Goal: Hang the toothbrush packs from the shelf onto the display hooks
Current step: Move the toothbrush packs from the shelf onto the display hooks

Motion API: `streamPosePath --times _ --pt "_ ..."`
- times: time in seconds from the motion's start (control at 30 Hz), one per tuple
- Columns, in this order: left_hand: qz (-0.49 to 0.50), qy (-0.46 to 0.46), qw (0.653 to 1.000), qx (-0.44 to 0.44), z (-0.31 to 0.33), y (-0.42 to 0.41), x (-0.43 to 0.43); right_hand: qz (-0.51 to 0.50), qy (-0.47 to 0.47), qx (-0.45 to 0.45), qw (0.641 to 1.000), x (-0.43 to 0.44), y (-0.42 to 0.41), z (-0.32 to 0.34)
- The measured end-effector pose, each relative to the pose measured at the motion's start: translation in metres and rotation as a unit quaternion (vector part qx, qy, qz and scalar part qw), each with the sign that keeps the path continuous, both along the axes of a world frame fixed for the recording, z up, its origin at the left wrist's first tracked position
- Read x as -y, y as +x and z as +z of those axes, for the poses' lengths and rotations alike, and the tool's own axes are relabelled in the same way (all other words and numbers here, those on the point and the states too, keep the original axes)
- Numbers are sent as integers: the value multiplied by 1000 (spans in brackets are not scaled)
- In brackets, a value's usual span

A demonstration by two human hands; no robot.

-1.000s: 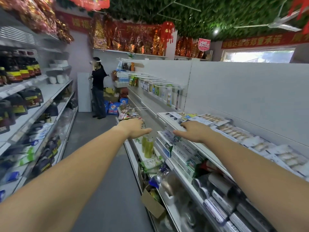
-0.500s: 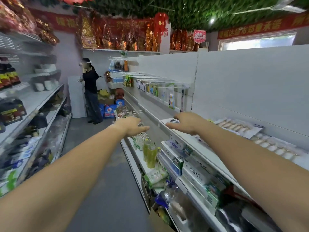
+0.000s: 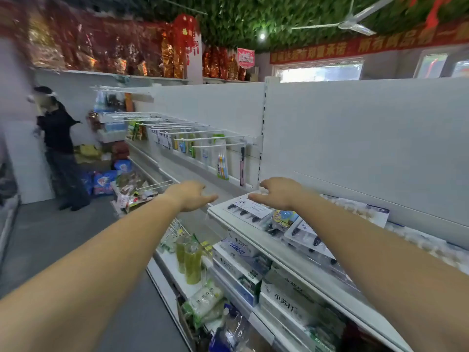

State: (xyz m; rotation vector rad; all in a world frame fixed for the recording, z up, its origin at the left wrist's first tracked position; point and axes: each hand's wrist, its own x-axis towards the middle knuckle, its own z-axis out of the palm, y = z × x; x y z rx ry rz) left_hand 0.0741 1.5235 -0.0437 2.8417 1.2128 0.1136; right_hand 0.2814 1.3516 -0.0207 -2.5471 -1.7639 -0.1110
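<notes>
Head view, aisle side of a white shelving unit. My left hand [image 3: 193,195] is stretched forward with the fingers straight and loose, holding nothing, over the gap just past the end of the shelf [image 3: 256,236]. My right hand [image 3: 279,193] reaches over that shelf end with relaxed, slightly bent fingers, also grasping nothing; its thumb lies above the nearest toothbrush pack [image 3: 250,210], though the blur leaves me unable to say whether it touches the card.

More toothbrush packs [image 3: 307,233] lie flat along the same shelf, partly hidden beneath my right forearm.

The display hooks [image 3: 218,146] project from the back panel [image 3: 355,128] above and to the left of both hands. Several already carry goods: a hanging multi-colour brush pack [image 3: 222,161] and, just beside it, a single pink brush [image 3: 242,163] nearest the panel upright. These hanging items and the long hook wires stand between my hands and the hooks further down the row.

Below the shelf sit stacked toothpaste boxes [image 3: 238,252], with two green bottles [image 3: 192,262] to their left on a lower level. A second set of wires holds snack bags [image 3: 129,193] further along. A person in dark clothes [image 3: 57,138] stands at the far end of the aisle, well apart from me.
</notes>
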Motion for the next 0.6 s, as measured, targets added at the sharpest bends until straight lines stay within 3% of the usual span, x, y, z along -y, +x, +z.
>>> streamPosePath --times 0.27,0.6 --pt "-139 -15 990 -10 -14 75 -60 -177 4 4 984 8 20 -2" --pt "-278 -29 960 -25 -11 112 -52 -400 -1 -26 916 83 0 3"
